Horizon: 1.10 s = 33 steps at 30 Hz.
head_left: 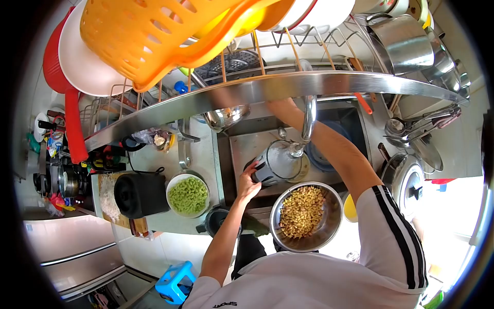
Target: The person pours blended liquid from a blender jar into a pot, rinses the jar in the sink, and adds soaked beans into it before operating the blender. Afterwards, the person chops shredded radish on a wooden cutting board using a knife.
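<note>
Over the sink (242, 141), my left hand (249, 183) grips a clear blender jar (280, 160) by its dark handle side. The jar is tilted beneath the metal faucet (310, 116), its mouth at the spout; whether water runs is hard to tell. My right hand (283, 107) reaches up behind the faucet, and the steel shelf rail hides its fingers. Close to my body, a steel bowl (274, 219) holds yellowish-brown beans or kernels (302, 211). On the counter to the left stands a white bowl (170, 202) of green beans (188, 195).
An orange colander (154, 38) and other dishes sit on the overhead rack (257, 85), low above the sink. A black appliance base (141, 193) stands at left. Pots (404, 44) and ladles (411, 131) are at right. A blue stool (175, 283) is on the floor.
</note>
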{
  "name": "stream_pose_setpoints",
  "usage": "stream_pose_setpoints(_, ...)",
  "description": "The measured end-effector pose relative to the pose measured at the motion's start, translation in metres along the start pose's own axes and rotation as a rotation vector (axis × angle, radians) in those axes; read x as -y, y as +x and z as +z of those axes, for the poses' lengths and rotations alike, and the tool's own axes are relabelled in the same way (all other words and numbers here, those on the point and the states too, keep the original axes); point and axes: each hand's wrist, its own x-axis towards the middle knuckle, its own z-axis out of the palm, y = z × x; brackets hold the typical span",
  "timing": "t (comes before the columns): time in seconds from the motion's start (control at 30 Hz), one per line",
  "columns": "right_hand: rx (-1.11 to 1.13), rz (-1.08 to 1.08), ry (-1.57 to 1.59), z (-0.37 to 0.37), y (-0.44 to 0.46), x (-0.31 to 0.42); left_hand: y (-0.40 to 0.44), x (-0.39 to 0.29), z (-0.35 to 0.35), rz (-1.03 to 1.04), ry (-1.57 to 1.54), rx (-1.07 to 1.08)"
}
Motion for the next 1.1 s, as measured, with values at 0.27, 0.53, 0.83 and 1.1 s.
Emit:
stream_pose_setpoints(0.27, 0.023, -0.048, 0.411, -0.018, -0.012, -0.024, -0.01, 0.017, -0.016, 0.03, -0.061, -0.046)
stream_pose_setpoints(0.53, 0.112, 0.334, 0.75, -0.092, -0.185, -0.021, -0.012, 0.02, -0.021, -0.211, -0.487, -0.153)
stream_pose_setpoints(0.83, 0.108, 0.493, 1.094, -0.17, -0.196, 0.115, -0.032, -0.009, -0.058, -0.236, -0.654, -0.186)
stream_pose_setpoints(1.1, 0.079, 0.739, 1.259, -0.221, -0.122, 0.198, -0.116, -0.1, -0.145, -0.043, -0.719, -0.044)
